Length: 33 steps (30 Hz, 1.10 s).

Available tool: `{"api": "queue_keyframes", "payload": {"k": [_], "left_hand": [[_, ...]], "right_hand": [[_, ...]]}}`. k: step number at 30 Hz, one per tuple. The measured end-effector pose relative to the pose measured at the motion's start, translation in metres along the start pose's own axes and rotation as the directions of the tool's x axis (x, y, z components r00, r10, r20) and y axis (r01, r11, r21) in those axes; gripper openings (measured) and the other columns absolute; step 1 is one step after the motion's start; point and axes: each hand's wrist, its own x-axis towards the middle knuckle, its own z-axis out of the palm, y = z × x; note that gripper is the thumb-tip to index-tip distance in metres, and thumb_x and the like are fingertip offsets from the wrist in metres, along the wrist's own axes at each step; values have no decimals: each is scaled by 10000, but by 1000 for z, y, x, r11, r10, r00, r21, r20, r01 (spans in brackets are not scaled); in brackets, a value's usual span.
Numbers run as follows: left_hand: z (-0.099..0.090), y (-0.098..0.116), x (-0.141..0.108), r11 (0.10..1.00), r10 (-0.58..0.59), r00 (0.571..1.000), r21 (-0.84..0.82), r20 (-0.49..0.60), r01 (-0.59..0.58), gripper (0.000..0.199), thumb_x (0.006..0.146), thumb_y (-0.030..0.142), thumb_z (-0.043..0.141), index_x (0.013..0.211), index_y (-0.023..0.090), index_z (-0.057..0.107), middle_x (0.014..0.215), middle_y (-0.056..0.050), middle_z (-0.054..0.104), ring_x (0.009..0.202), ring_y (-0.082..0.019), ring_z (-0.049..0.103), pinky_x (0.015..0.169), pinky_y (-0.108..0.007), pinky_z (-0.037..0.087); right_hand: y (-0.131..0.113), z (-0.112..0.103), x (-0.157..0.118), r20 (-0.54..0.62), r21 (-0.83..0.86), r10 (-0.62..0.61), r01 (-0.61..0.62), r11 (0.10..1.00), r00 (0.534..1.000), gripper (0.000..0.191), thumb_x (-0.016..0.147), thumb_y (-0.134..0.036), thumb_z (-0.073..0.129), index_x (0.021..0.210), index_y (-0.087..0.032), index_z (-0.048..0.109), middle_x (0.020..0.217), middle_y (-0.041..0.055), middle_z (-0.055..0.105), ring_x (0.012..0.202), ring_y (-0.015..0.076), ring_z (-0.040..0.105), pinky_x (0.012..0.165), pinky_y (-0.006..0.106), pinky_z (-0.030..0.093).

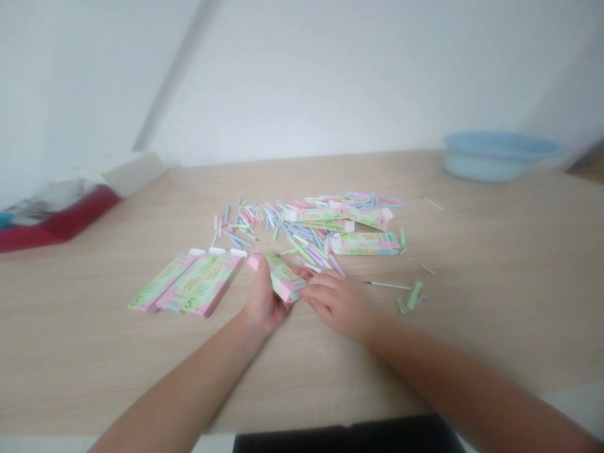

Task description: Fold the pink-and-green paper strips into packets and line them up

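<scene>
1. Pink-and-green carton (285,275) is raised just above the table (141,371), between both hands, tilted with one end toward the person.
2. Left hand (265,304) is clamped around the carton, thumb along its side and fingers beneath.
3. Right hand (340,303) has its fingers bunched together at the carton's near end; whether they pinch the edge, I cannot tell.
4. Work at that end looks like the step in hand, judging by the fingers gathered there.
5. Next move calls for a firm but uncrushing left grip and light right fingertips, since the card probably bends easily.
6. Three cartons (207,284) lie to the left, white flaps showing; loose pastel sticks (309,238) are heaped beyond the hands.
</scene>
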Motion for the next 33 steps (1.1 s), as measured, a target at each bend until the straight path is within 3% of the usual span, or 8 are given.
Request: {"api": "queue_keyframes", "payload": {"k": [6, 11, 20, 24, 29, 33], "left_hand": [[0, 3, -2, 998, -67, 998, -11, -5, 67, 728, 997, 704, 258, 1069, 95, 651, 876, -159, 706, 777, -257, 711, 601, -330, 595], [0, 1, -3, 997, -76, 997, 3, 34, 75, 727, 992, 712, 249, 1085, 111, 646, 850, -148, 695, 752, -255, 698, 576, -325, 577], [2, 1, -6, 996, -60, 998, 71, 23, 58, 797, 977, 745, 198, 979, 99, 665, 810, -157, 699, 684, -237, 687, 562, -312, 575], [1, 0, -5, 998, -25, 1000, 61, -11, 26, 723, 994, 711, 224, 994, 128, 650, 816, -147, 700, 704, -252, 697, 565, -332, 580], [1, -2, -3, 998, -6, 1000, 66, -9, 7, 655, 1005, 677, 286, 1029, 134, 650, 808, -137, 703, 693, -254, 700, 563, -334, 578], [2, -4, -3, 998, 20, 1000, 54, -9, -19, 611, 1022, 639, 314, 1044, 137, 662, 803, -115, 717, 687, -233, 701, 584, -320, 583]], "right_hand": [[-8, 8, 0, 5, -143, -120, 119, 982, 993, 251, 1035, -166, 478, 1161, -159, 695, 1064, 95, 712, 1139, 244, 608, 1171, 479, 427], [-8, 11, -2, 12, -169, -115, 115, 979, 993, 237, 1034, -179, 490, 1178, -172, 677, 1092, 87, 714, 1142, 237, 610, 1193, 495, 407], [-10, 16, -2, 54, -222, -122, 131, 966, 991, 234, 1052, -210, 471, 1193, -201, 658, 1101, 73, 714, 1109, 237, 624, 1212, 530, 370], [-10, 18, -3, 31, -237, -118, 121, 964, 993, 223, 1049, -226, 487, 1183, -190, 663, 1086, 83, 716, 1100, 241, 630, 1208, 550, 367], [-11, 15, 0, -16, -158, -100, 96, 983, 995, 200, 1033, -196, 509, 1120, -192, 689, 1023, 73, 725, 1050, 223, 643, 1175, 511, 418], [-14, 12, 2, -82, -25, 16, -18, 1000, 997, 160, 1023, -204, 542, 1032, -197, 701, 990, 55, 712, 1048, 205, 646, 1157, 461, 442]]}}
